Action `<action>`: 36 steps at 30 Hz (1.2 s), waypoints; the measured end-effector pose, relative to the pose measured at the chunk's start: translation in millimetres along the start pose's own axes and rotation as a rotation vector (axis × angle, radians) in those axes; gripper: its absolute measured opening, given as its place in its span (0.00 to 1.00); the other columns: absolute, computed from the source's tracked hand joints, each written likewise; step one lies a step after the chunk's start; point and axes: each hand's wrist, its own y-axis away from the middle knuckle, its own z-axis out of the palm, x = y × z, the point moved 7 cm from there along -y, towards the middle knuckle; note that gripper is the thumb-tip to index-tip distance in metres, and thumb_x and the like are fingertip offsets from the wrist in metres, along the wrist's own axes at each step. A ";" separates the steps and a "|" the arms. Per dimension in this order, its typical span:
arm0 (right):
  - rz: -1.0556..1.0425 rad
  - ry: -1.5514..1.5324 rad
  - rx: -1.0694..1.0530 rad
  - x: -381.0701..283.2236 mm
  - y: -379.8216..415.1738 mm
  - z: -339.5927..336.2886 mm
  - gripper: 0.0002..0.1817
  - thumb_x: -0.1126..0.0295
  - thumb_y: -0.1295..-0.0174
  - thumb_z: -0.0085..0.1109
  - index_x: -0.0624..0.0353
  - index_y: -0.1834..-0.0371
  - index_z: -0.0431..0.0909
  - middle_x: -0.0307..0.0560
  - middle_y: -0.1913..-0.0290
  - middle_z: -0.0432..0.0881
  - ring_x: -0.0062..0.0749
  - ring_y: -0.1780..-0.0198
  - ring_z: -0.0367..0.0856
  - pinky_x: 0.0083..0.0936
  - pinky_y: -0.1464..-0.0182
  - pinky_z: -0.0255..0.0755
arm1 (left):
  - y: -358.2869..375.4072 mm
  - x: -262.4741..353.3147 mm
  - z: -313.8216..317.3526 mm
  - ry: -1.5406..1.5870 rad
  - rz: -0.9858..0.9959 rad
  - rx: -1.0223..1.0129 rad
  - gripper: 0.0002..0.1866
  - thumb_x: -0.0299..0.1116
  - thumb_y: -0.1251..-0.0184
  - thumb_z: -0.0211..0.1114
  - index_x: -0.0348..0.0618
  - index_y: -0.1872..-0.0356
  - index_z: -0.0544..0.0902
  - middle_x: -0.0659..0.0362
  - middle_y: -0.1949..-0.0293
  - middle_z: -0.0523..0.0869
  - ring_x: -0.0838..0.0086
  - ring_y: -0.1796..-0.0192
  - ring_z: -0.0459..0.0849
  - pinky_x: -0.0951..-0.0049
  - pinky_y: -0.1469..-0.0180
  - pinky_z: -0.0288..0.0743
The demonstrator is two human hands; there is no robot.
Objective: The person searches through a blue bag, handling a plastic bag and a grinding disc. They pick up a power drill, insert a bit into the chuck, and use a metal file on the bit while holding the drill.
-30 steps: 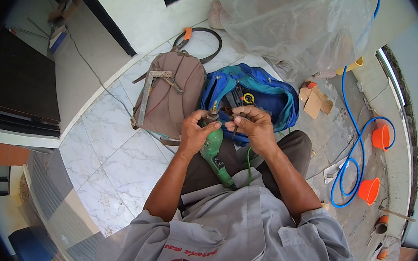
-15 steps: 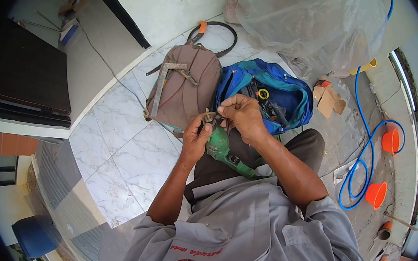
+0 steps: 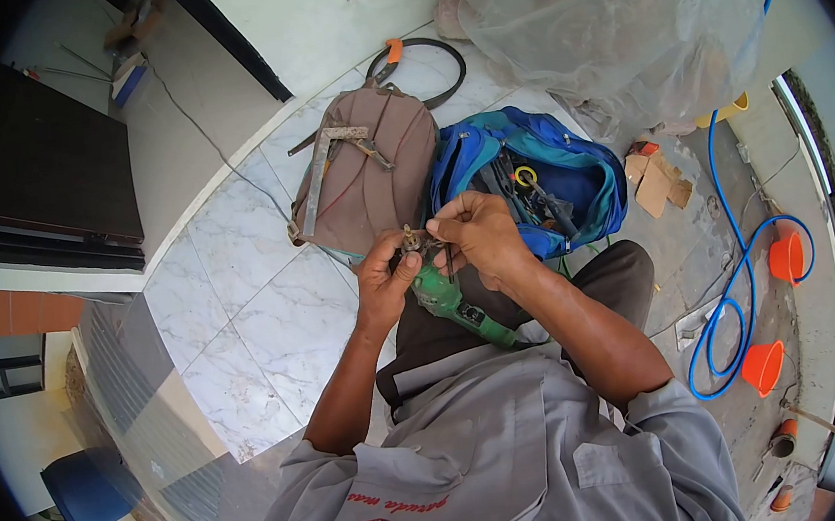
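A green power drill [image 3: 438, 289] lies across my lap, its chuck end [image 3: 411, 242] pointing away from me. My left hand [image 3: 385, 276] is closed around the chuck, where a brass-coloured bit tip sticks up. Beside it, my right hand [image 3: 484, 241] pinches a thin dark metal piece [image 3: 451, 260] against the side of the chuck. My fingers cover most of that piece, and its kind is not clear. Just past the hands, an open blue bag [image 3: 584, 159] holds tools, with a yellow ring-shaped item [image 3: 525, 176] among them.
A brown backpack [image 3: 406, 136] with a metal square [image 3: 318, 175] on it lies ahead. To the right are a blue hose [image 3: 725, 221], orange buckets [image 3: 786, 257] and torn cardboard [image 3: 654, 185]. Clear plastic sheeting [image 3: 608, 41] covers something at the back. A blue barrel [image 3: 88, 490] stands left.
The view has shifted slightly. My right fingers have turned a little at the chuck, and the thin dark piece now points downward more visibly. My left hand keeps its hold.
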 end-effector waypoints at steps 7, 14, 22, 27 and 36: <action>0.114 -0.071 -0.017 11.0 -1.7 -0.7 0.09 0.75 0.33 0.70 0.69 0.61 0.78 0.52 0.69 0.84 0.35 0.76 0.87 0.28 0.79 0.84 | 0.2 3.9 -0.3 -0.023 0.052 -0.002 0.16 0.35 0.27 0.73 0.34 0.47 0.84 0.59 0.54 0.84 0.74 0.50 0.81 0.73 0.45 0.73; 0.168 0.088 -0.070 17.7 -4.7 -2.4 0.16 0.63 0.30 0.69 0.65 0.68 0.79 0.47 0.77 0.81 0.30 0.80 0.84 0.27 0.79 0.82 | 2.1 -5.0 -5.3 -0.004 0.035 0.025 0.17 0.36 0.28 0.75 0.36 0.48 0.83 0.61 0.58 0.83 0.76 0.54 0.80 0.74 0.47 0.74; 0.308 0.240 -0.079 24.6 -14.6 3.4 0.19 0.60 0.29 0.54 0.61 0.76 0.76 0.41 0.84 0.72 0.29 0.88 0.69 0.31 0.88 0.60 | -6.8 5.8 3.4 -0.162 0.062 0.004 0.18 0.42 0.19 0.64 0.35 0.43 0.83 0.56 0.57 0.83 0.72 0.52 0.80 0.70 0.46 0.74; 0.415 0.179 -0.066 26.6 -14.1 4.5 0.20 0.61 0.30 0.54 0.58 0.80 0.72 0.41 0.85 0.69 0.28 0.89 0.65 0.32 0.88 0.55 | -6.5 8.4 6.8 -0.262 0.079 0.013 0.19 0.43 0.15 0.58 0.36 0.41 0.82 0.54 0.57 0.83 0.67 0.52 0.80 0.67 0.46 0.74; -0.040 0.458 0.023 29.0 -29.3 -0.1 0.18 0.64 0.29 0.50 0.62 0.77 0.75 0.45 0.83 0.70 0.36 0.84 0.69 0.38 0.80 0.63 | -11.7 9.7 10.4 -0.467 0.079 -0.006 0.17 0.38 0.13 0.55 0.33 0.41 0.82 0.52 0.50 0.85 0.70 0.49 0.83 0.70 0.44 0.75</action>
